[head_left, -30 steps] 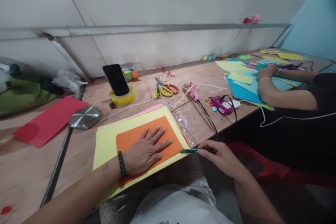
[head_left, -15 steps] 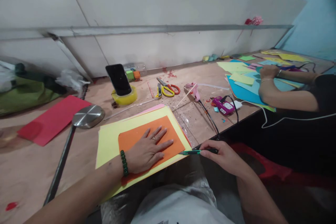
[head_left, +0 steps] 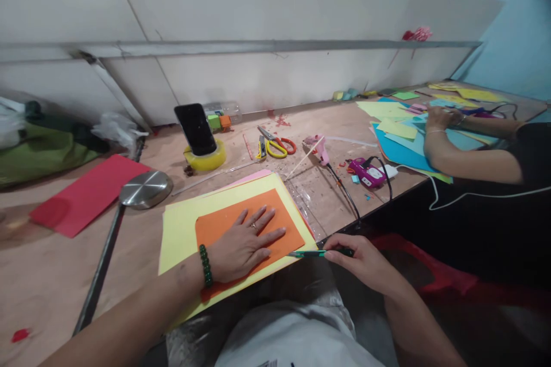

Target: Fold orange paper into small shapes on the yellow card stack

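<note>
My left hand (head_left: 241, 246) lies flat with fingers spread on an orange paper sheet (head_left: 215, 228). That sheet rests on a larger pale yellow sheet (head_left: 178, 229), with edges of other coloured sheets showing beneath. A slim green-and-black utility knife (head_left: 310, 253) is held in the closed fingers of my right hand (head_left: 357, 258). Its tip is at the lower right edge of the orange sheet; whether it touches the paper is hard to tell.
Behind the papers are scissors (head_left: 279, 144), a yellow-handled cutter (head_left: 262, 147), a pink glue gun (head_left: 319, 152), a purple power strip (head_left: 365, 172) and a phone (head_left: 196, 128) in a tape roll (head_left: 209, 159). A metal lamp base (head_left: 146, 189) stands left. A co-worker's arm (head_left: 469, 152) works at right.
My right hand and the knife have shifted slightly left, the tip moving along the orange sheet's near edge. My left hand stays on the sheet. The co-worker's hands have moved a little.
</note>
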`<state>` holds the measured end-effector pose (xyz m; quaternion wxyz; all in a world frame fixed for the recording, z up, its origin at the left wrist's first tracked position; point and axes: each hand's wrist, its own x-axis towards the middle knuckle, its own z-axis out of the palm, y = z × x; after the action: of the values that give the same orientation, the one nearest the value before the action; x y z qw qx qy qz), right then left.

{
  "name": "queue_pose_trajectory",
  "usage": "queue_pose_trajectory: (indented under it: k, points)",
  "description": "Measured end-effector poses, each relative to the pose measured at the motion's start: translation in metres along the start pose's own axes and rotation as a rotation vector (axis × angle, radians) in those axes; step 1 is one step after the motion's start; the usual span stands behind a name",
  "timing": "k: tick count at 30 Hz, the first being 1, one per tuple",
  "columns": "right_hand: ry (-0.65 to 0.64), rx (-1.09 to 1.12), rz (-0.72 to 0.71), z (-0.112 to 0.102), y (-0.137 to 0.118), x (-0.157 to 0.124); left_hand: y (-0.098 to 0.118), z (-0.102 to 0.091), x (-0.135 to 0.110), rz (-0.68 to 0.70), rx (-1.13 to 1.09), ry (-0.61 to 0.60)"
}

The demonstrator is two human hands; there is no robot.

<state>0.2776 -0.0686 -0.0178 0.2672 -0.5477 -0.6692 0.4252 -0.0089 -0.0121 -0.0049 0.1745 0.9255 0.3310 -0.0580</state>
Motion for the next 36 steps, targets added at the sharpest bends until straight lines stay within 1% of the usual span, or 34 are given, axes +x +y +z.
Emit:
queue_pose_trajectory:
  k: [3,9,16,22,28,30,32,34,36]
  points:
    - [0.014,-0.003,0.0,0.003,-0.002,-0.001,-0.001,0.001,0.0,0.002,-0.002,-0.004]
    - [-0.015,-0.013,-0.004,0.008,-0.006,-0.003,-0.001,0.002,0.0,-0.001,-0.001,-0.002]
    - [-0.011,-0.019,-0.014,0.014,-0.008,-0.003,-0.003,0.005,0.0,0.02,-0.014,0.037]
    - [-0.043,-0.007,-0.012,0.023,-0.013,-0.003,-0.002,0.004,0.0,0.004,-0.007,0.02]
    - [-0.031,0.0,-0.014,0.029,-0.014,-0.004,0.001,0.002,0.001,-0.003,0.026,0.005]
    - [-0.017,0.004,-0.004,0.029,-0.012,-0.005,0.0,-0.002,-0.003,-0.007,0.039,0.006]
    - [0.001,0.01,-0.001,0.029,-0.01,-0.005,-0.005,-0.006,-0.01,-0.015,0.056,0.034]
    - [0.011,0.011,-0.005,0.029,-0.009,-0.006,-0.013,-0.007,-0.021,-0.033,0.083,0.073]
    - [0.012,0.005,-0.006,0.029,-0.009,-0.006,-0.021,-0.005,-0.032,-0.069,0.107,0.08]
